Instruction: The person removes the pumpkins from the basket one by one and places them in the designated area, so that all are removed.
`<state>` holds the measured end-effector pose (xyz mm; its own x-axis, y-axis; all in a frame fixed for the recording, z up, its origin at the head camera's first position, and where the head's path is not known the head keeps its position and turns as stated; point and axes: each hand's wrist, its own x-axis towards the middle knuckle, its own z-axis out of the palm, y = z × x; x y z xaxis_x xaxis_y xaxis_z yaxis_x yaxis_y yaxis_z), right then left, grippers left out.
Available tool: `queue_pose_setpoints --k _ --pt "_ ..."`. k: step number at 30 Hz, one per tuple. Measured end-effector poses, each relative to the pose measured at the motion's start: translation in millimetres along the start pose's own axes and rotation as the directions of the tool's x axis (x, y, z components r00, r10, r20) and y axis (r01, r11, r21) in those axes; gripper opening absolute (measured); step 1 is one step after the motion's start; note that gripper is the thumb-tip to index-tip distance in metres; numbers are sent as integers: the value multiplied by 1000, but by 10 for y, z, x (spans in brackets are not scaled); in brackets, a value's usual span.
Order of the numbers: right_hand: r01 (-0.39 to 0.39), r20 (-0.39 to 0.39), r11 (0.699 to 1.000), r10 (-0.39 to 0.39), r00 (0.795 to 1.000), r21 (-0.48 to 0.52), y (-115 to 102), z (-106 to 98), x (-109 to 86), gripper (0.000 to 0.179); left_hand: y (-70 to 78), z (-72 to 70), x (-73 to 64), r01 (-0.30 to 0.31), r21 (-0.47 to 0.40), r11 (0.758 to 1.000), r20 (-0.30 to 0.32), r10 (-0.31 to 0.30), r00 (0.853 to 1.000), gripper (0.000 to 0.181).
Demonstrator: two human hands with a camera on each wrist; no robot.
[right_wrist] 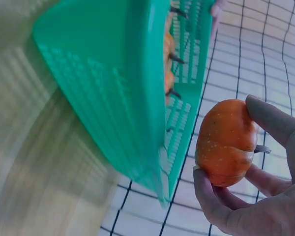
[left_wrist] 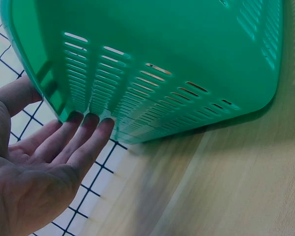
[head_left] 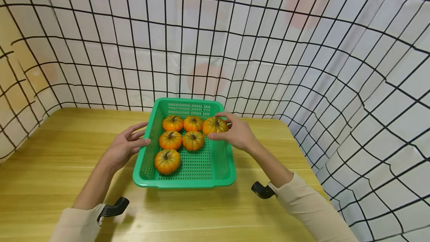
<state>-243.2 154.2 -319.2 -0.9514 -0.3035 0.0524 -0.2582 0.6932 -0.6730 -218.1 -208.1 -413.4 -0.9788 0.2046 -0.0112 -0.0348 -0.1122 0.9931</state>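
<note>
On the left, my left hand point(head_left: 124, 145), fingers loosely spread, touches the green basket point(head_left: 183, 183) from outside. Inside, five pumpkins point(head_left: 170, 140) lie at left and middle. My right hand point(head_left: 240, 133) holds the sixth pumpkin point(head_left: 212, 127) at the far right, above the basket. I judge the step is guiding this pumpkin; the next move calls for a steady grip.

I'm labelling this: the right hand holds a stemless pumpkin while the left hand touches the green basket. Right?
No: the pumpkin has a stem, as the right wrist view shows. The right hand holds it while the left hand touches the green basket.
</note>
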Motion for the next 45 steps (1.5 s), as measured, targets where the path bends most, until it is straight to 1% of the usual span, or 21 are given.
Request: queue_pose_setpoints --k 4,11,20,26,30,34,45 --pt "-9 -32 1000 10 999 11 78 -139 -25 72 -11 -4 11 -3 6 1000 1 3 1000 78" --pt "-40 -87 999 41 995 7 252 -314 -66 72 -17 -8 16 0 5 1000 3 0 1000 79" --pt "-72 -154 997 74 985 18 457 -456 -58 76 -20 -14 15 -1 6 1000 -3 1 1000 79" --pt "-83 -198 996 86 976 21 579 -469 -32 73 -14 -5 11 -4 1 1000 -4 4 1000 79" --pt "-102 -226 995 102 969 11 650 -459 -11 76 -3 -1 3 -13 4 1000 2 13 1000 78" --pt "-110 -242 994 111 964 15 703 -446 18 77 4 -3 -4 -14 8 1000 4 14 1000 79" --pt "-120 -288 992 124 950 32 826 -358 124 75 9 4 -1 -2 -13 1000 3 2 1000 79"
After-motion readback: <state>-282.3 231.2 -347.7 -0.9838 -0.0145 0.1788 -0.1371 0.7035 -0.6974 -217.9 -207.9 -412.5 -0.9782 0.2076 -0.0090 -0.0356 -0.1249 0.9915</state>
